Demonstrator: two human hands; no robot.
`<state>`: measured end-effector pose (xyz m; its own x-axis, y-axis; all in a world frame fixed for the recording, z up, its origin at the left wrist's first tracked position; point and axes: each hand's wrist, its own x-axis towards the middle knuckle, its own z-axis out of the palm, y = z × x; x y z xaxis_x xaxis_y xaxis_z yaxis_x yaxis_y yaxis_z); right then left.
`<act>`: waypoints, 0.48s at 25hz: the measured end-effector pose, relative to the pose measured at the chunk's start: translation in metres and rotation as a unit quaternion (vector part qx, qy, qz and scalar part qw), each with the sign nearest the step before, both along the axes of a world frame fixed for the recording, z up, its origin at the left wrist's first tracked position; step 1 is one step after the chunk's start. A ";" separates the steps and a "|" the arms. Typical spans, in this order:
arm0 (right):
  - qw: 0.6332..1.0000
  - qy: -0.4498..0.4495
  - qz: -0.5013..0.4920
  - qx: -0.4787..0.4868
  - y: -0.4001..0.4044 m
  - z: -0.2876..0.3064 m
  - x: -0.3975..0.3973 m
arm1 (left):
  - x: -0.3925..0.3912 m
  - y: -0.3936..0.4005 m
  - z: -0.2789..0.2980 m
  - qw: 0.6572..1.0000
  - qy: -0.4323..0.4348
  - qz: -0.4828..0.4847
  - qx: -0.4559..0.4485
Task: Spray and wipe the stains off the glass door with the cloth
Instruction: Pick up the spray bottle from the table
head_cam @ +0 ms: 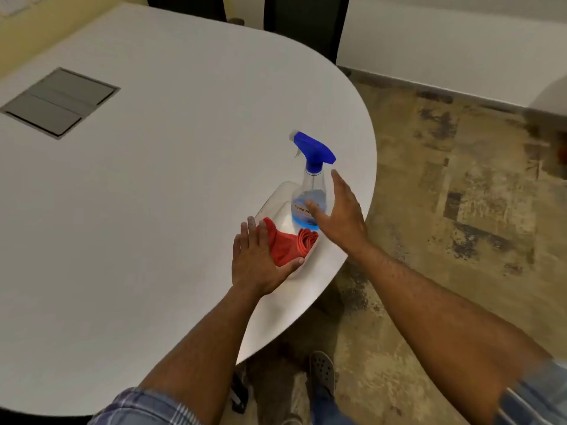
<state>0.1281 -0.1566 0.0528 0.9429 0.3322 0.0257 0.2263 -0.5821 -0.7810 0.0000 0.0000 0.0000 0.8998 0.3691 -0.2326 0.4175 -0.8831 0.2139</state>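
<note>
Both grips wide: right hand [340,216] reaching for spray bottle [310,191]; left hand [257,262] flat against red cloth [285,245], likely gathering both.

I see a white table [147,185] with a rounded end filling most of the view. A grey hatch panel [59,102] is set flush in its top at the far left. Beyond the table stand dark chair backs [303,23] against a pale wall [454,41]. The floor [445,216] is mottled tan with dark patches. Near the bottom edge I can make out a grey perforated shoe [322,371].
</note>
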 end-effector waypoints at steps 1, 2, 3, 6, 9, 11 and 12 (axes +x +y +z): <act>1.000 0.002 -0.001 0.014 0.005 0.001 0.010 | 0.002 0.000 -0.003 1.000 0.003 0.004 -0.003; 1.000 0.012 0.004 0.028 0.009 0.004 0.018 | 0.003 -0.001 -0.007 1.000 -0.001 0.006 -0.004; 0.998 0.027 0.005 0.050 0.013 0.006 0.027 | 0.002 0.000 -0.011 1.000 -0.005 0.010 0.003; 0.991 0.066 0.014 0.112 0.025 0.014 0.047 | 0.000 -0.001 -0.018 1.000 -0.024 0.015 -0.001; 0.981 0.111 0.036 0.153 0.034 0.018 0.064 | 0.001 0.000 -0.020 0.999 -0.037 0.017 -0.003; 0.974 0.133 0.069 0.170 0.038 0.020 0.067 | -0.001 0.000 -0.021 0.999 -0.036 0.017 -0.007; 0.971 0.134 0.082 0.179 0.039 0.024 0.065 | -0.001 -0.001 -0.020 0.999 -0.037 0.020 -0.009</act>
